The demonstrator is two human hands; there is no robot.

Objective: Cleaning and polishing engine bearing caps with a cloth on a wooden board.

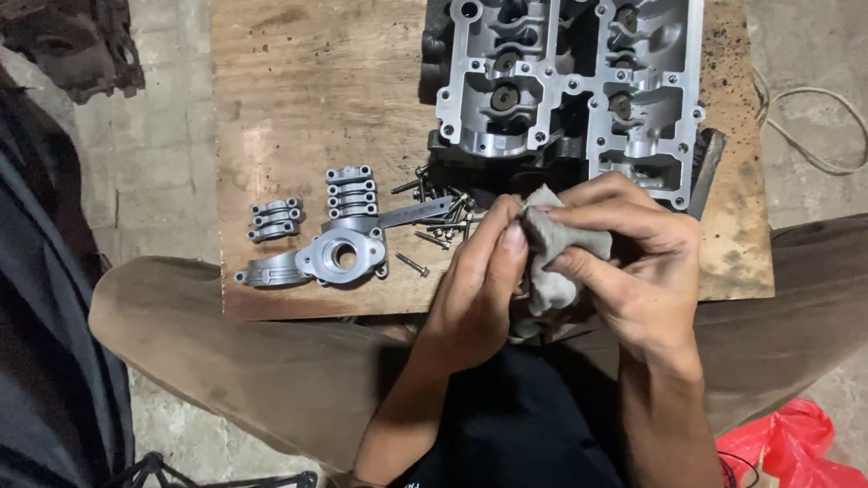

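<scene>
**A soft rag pinched between both hands at the near edge of the board**

From the head camera, we see our hands meeting over the near edge of the wooden board (298,108) that lies across our lap. The right hand (633,262) curls around a grey rag (551,244), its fingers closed over the cloth; the left hand (479,289) pinches the rag's left side between thumb and fingertips. Whether a small part sits inside the cloth we cannot tell.

We judge the rag light, limp and a little grimy: it folds wherever we grip it, so bunching it in the fingers holds it best.

At the board's far edge rests a cylinder head (570,81), cast metal and surely heavy. Loose bolts (438,212) lie scattered just beyond our left fingers. Toward the near left corner sit bearing caps (351,192) in a row and a round-bored bracket (339,256), all stiff and likely oily.
</scene>
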